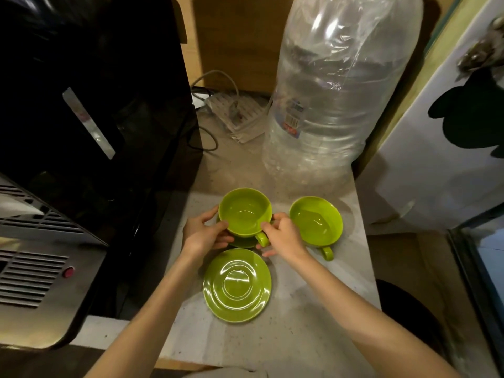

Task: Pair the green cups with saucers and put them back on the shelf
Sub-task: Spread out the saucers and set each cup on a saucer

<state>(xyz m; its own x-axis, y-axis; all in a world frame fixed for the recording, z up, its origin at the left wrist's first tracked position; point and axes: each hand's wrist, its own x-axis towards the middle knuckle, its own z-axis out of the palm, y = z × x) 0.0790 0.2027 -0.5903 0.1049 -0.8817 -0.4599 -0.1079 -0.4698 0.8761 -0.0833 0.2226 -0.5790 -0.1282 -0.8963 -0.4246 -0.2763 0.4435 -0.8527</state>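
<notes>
Two green cups and green saucers are on a pale countertop (300,309). The left cup (245,212) sits on a saucer (244,242) that is mostly hidden beneath it, its handle pointing toward me. My left hand (206,234) grips the cup's left rim and my right hand (282,237) pinches its right rim beside the handle. A second cup (316,222) stands alone on the counter to the right. An empty saucer (237,285) lies nearer to me.
A black appliance (90,105) with a metal base fills the left side. A large plastic water bottle (335,85) stands behind the cups. A power strip with cables (234,113) lies at the back. A white cabinet (441,148) borders the right.
</notes>
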